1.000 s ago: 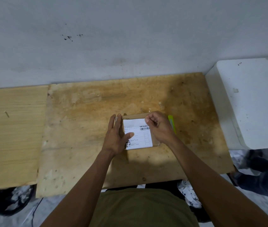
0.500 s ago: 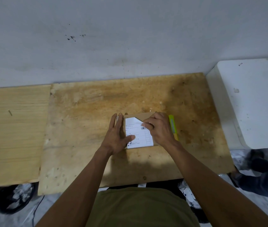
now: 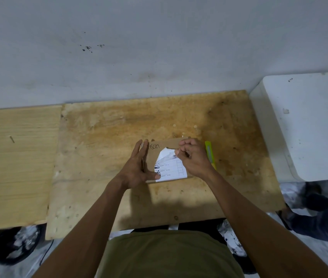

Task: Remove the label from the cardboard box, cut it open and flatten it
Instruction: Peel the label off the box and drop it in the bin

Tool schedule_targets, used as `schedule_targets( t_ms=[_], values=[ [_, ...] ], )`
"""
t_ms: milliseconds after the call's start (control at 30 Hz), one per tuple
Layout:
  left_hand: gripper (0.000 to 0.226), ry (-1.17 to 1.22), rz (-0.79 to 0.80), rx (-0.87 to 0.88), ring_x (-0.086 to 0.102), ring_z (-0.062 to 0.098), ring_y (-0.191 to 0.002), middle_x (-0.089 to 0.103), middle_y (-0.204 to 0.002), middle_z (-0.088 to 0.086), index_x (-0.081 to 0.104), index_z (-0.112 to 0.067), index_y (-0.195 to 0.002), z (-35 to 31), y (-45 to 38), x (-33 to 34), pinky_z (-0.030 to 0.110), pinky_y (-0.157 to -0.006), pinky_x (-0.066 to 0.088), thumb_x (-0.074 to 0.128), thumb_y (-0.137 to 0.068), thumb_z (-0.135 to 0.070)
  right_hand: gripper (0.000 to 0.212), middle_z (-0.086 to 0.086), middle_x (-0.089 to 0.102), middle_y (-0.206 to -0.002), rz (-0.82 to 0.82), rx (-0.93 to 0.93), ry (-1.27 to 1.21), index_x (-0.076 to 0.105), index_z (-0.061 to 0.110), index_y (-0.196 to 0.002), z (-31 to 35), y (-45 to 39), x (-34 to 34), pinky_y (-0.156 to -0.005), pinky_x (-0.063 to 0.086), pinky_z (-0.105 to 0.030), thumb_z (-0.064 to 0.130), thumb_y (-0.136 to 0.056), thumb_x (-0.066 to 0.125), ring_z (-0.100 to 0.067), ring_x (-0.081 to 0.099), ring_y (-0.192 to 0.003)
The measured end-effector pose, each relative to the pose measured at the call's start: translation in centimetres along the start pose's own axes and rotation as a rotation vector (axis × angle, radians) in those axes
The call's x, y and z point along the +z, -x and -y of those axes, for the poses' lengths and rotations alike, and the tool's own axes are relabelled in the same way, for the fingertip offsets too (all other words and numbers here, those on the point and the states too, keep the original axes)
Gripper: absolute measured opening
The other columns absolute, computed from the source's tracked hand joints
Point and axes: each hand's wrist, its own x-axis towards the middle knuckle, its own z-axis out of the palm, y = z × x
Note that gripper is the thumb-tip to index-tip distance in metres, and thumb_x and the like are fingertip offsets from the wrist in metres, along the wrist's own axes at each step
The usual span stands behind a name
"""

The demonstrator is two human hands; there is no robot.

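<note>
Head view: the label [image 3: 170,169] is now peeled back across its far half. A second ago it lay flat on the cardboard box [image 3: 164,146]; half a second ago only its far-left corner was lifted. The folded-over white flap now exposes bare cardboard with handwritten marking at the far-left of the box top.

Right hand [image 3: 194,159]: fingers curled, pinching the lifted edge of the label. Left hand [image 3: 137,167]: fingers straight against the left side of the box, thumb pressing the near-left corner of the label area, holding the box in place.

The box sits closed on the stained plywood board [image 3: 119,127], near its centre-right. Its contents cannot be seen. A yellow-green utility knife [image 3: 210,155] lies just beside the box on the right.

Assessment: label removal is roughly half complete; cutting and flattening have not begun.
</note>
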Motion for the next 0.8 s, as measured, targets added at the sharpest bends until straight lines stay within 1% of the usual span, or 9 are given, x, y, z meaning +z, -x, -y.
schedule_targets(
  t_ms=[133,200,267,367,467,567,633,700,800],
  values=[
    [0.138,0.024,0.053,0.006,0.008,0.010,-0.149,-0.016,-0.153,-0.036,0.004,-0.040,-0.153,0.6,0.0,-0.6,0.047,-0.116,0.031,0.094,-0.048,-0.044,0.023,-0.002,0.052,-0.109,0.040,0.031,-0.023,0.056,-0.008,-0.070,-0.1,-0.1,-0.4,-0.075,0.039,-0.002,0.003,-0.088,0.067,-0.007,0.054,-0.094],
    [0.134,0.032,0.050,0.026,0.010,0.010,-0.149,-0.015,-0.154,-0.034,0.006,-0.038,-0.153,0.7,0.0,-0.5,0.046,-0.115,0.033,0.094,-0.053,-0.034,0.024,-0.002,0.053,-0.111,0.054,0.023,-0.006,0.054,-0.010,-0.070,-0.2,0.1,-0.7,-0.075,0.038,-0.001,0.002,-0.087,0.067,-0.009,0.053,-0.097],
    [0.129,0.049,0.047,0.042,0.014,0.011,-0.148,-0.013,-0.155,-0.032,0.008,-0.035,-0.154,0.8,0.1,-0.5,0.045,-0.113,0.036,0.094,-0.057,-0.025,0.025,-0.004,0.053,-0.112,0.067,0.021,-0.002,0.052,-0.005,-0.066,-0.1,0.2,-0.9,-0.073,0.036,0.001,0.001,-0.087,0.066,-0.009,0.052,-0.098],
    [0.131,0.068,0.050,0.052,0.018,0.012,-0.147,-0.007,-0.155,-0.033,0.011,-0.035,-0.154,1.0,0.0,-0.5,0.046,-0.113,0.036,0.094,-0.054,-0.032,0.028,-0.005,0.054,-0.113,0.086,0.021,-0.007,0.050,0.001,-0.063,0.1,0.2,-1.2,-0.075,0.037,0.000,0.000,-0.086,0.067,-0.009,0.052,-0.102],
    [0.135,0.091,0.045,0.041,0.017,0.010,-0.148,-0.008,-0.154,-0.034,0.011,-0.035,-0.153,1.3,0.0,-0.5,0.046,-0.115,0.033,0.095,-0.048,-0.040,0.028,-0.001,0.055,-0.115,0.116,0.052,-0.056,0.051,0.000,-0.062,0.2,0.2,-1.7,-0.080,0.040,-0.006,-0.002,-0.085,0.066,-0.007,0.053,-0.103],
    [0.136,0.100,0.034,0.056,0.018,0.011,-0.148,-0.006,-0.155,-0.033,0.013,-0.033,-0.154,1.3,0.0,-0.5,0.045,-0.115,0.032,0.095,-0.045,-0.041,0.027,0.002,0.057,-0.119,0.158,0.071,-0.157,0.053,0.001,-0.061,0.2,0.2,-2.3,-0.092,0.042,-0.022,-0.004,-0.084,0.067,-0.007,0.055,-0.107],
    [0.134,0.110,0.033,0.060,0.020,0.012,-0.147,-0.006,-0.156,-0.030,0.013,-0.031,-0.154,1.3,0.0,-0.5,0.045,-0.114,0.034,0.095,-0.047,-0.033,0.023,0.006,0.059,-0.120,0.172,0.121,-0.244,0.058,0.008,-0.066,0.5,0.3,-2.4,-0.094,0.043,-0.023,-0.004,-0.084,0.066,-0.007,0.055,-0.112],
    [0.129,0.121,0.035,0.061,0.021,0.012,-0.147,-0.007,-0.157,-0.028,0.013,-0.028,-0.154,1.2,-0.1,-0.4,0.043,-0.113,0.035,0.094,-0.055,-0.018,0.028,0.012,0.061,-0.113,0.161,0.145,-0.311,0.061,0.020,-0.074,1.1,0.5,-2.5,-0.087,0.045,-0.014,-0.005,-0.085,0.064,-0.007,0.054,-0.114],
    [0.123,0.116,0.035,0.075,0.022,0.015,-0.147,-0.008,-0.159,-0.022,0.012,-0.023,-0.155,1.4,-0.4,-0.5,0.039,-0.113,0.035,0.090,-0.061,-0.004,0.033,0.015,0.061,-0.106,0.131,0.153,-0.388,0.060,0.023,-0.077,1.5,1.0,-2.4,-0.080,0.045,-0.012,-0.008,-0.086,0.060,-0.010,0.052,-0.116]
  ],
)
